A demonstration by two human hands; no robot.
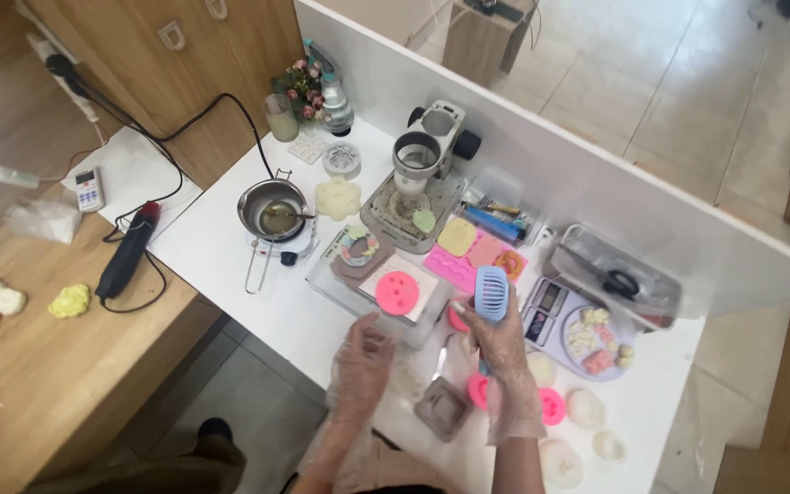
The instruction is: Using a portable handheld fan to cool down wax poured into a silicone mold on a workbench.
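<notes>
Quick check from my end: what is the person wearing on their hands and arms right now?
Both the left hand and the right hand wear thin, loose, see-through plastic gloves that crinkle and bag at the wrists. The glove cuffs reach partway up the forearms. No sleeves, watch or jewellery can be made out past the cuffs.

Your small kitchen scale (555, 316) sits just right of your hands on the white table, a pale lilac slab with a narrow grey display window (548, 297) along its near-left edge. A clear plastic bag (43, 220) lies crumpled on the wooden counter far to your left. Just behind that, on the white sheet, rests a white remote (90, 189) with a small grey screen at its top and coloured buttons below.
</notes>
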